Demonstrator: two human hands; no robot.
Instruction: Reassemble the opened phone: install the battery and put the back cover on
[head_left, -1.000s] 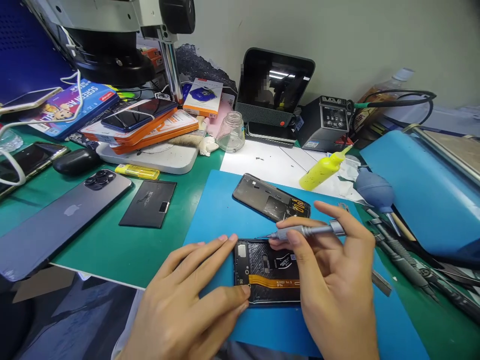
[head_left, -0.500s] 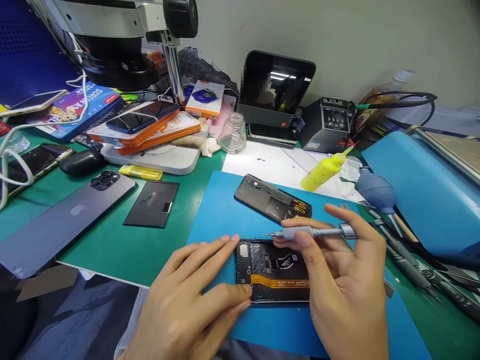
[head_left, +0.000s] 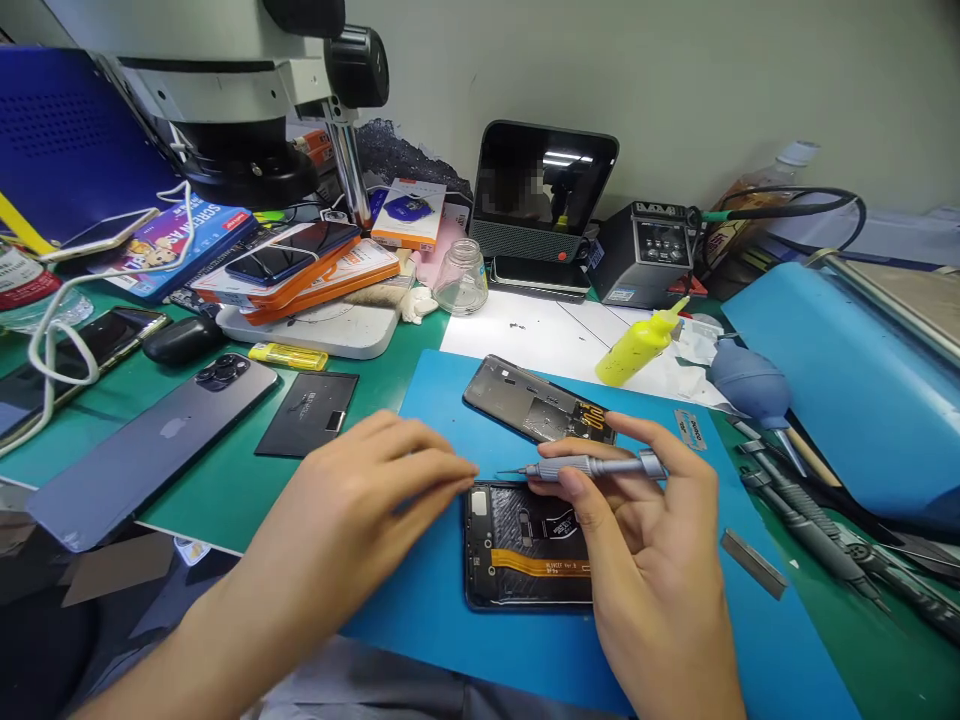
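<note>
My right hand [head_left: 652,560] grips a slim grey precision screwdriver [head_left: 592,468], held nearly level with its thin tip pointing left. Below that tip lies an opened phone [head_left: 525,535] on the blue mat, its inside facing up with an orange ribbon cable across black film. The right hand covers the phone's right end. My left hand [head_left: 382,490] hovers at the phone's upper left corner, thumb and fingers pressed together close to the screwdriver tip. Whatever those fingertips may hold is hidden or too small to name. A detached phone back cover [head_left: 525,400] lies just behind.
A metal strip [head_left: 754,563] and a yellow bottle [head_left: 637,350] sit to the right, near a blue air blower [head_left: 750,380] and several tools [head_left: 810,530]. Leftward are a purple-grey phone [head_left: 165,440], a black flat battery [head_left: 306,415] and a microscope [head_left: 240,120].
My left hand has lifted off the phone's left edge, its spread fingers now drawn together at the upper corner. The screwdriver stays in my right hand, and the view has shifted slightly.
</note>
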